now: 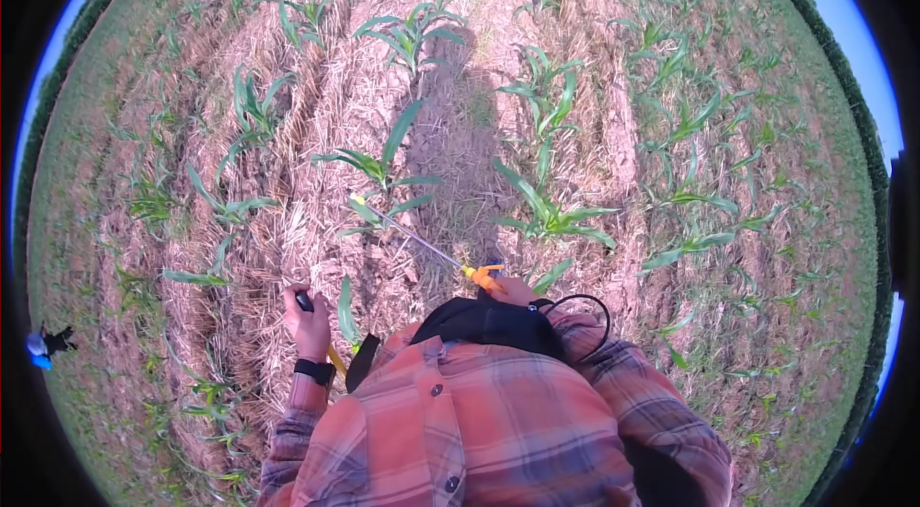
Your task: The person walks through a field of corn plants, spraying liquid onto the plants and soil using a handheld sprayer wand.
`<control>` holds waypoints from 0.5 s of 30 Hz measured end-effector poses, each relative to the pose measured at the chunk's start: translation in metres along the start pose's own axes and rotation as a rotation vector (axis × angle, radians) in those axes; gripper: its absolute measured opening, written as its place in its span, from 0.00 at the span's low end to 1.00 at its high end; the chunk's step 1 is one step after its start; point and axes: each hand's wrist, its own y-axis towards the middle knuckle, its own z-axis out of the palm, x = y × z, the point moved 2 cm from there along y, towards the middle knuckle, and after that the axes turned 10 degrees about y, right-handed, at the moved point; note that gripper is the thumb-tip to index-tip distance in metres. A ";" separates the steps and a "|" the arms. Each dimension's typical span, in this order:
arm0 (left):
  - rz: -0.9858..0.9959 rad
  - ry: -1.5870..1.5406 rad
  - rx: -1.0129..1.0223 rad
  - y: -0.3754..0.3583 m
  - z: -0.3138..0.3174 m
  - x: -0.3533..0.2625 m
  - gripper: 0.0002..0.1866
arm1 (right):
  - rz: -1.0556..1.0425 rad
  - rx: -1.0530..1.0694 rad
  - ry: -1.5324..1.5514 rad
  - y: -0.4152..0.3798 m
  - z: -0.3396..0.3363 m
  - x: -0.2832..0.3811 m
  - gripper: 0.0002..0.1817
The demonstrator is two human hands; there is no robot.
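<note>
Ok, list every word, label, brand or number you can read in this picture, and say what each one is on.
No readable text anywhere.
The spray wand with its orange handle in the right hand: no label shows.
The dark grip in the left hand: no marking visible.
The black wristband: too small to tell.
The plaid shirt and the corn plants: no print or signs.
</note>
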 end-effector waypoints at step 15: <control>0.227 0.130 0.067 0.071 0.119 -0.123 0.08 | 0.458 -0.699 0.412 -0.010 -0.160 -0.143 0.13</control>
